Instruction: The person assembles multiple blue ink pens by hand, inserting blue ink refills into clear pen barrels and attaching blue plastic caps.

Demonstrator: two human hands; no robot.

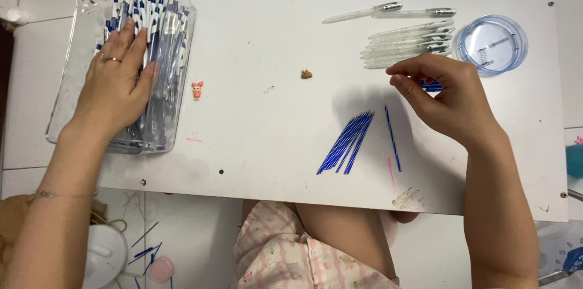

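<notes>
White table (273, 137): left hand (115, 85), grip apart, flat on pens (159, 34) in clear bin (73, 58); right hand (452, 97), grip pinched, contents unclear, above blue refills (347, 142), near clear barrels (408, 46).

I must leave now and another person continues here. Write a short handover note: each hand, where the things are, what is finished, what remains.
Left hand: flat, palm down, inside the clear plastic bin, resting on assembled blue and white pens.
Right hand: fingers curled over the white board; whether it holds something I cannot tell.
Blue refills: a bundle lies beside the right hand, one apart.
Clear pen barrels: a row beyond the right hand.
Round clear dish: holds springs.
Done: many pens in the bin.
Left: the loose refills, barrels and springs.
</notes>
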